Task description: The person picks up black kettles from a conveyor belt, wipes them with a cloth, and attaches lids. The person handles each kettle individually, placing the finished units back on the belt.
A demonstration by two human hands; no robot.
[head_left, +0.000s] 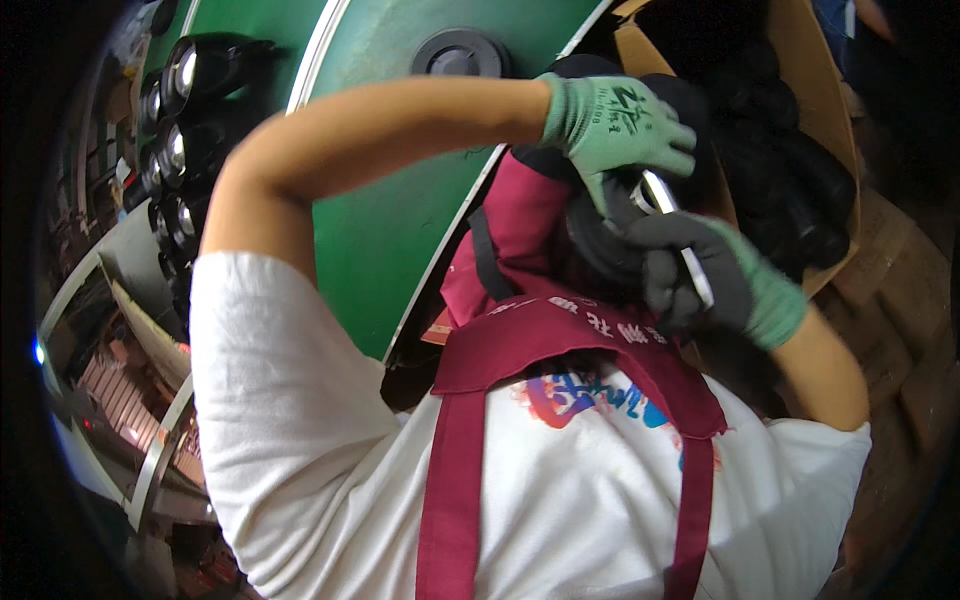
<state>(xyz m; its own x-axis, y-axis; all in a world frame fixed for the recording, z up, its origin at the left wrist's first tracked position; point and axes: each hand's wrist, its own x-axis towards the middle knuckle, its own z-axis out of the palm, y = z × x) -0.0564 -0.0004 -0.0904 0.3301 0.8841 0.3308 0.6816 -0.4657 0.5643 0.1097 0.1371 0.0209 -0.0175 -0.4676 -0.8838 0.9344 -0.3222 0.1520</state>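
A white shirt [570, 500] fills the most room, and a green table [400, 225] is past the bent left arm. A brown box [815, 60] full of dark things stands on the right. A dark red apron [500, 350] goes over the shirt. Black things with shiny middles [185, 130] sit in a row on the left. The left hand [625, 128], in a green glove, has its fingers bent by the tool's top; you cannot tell if they grip anything. The right hand [705, 265] curls its fingers around the tool. Under both hands is a round black part [597, 245]. The silver tool [659, 192] is thin and tilted.
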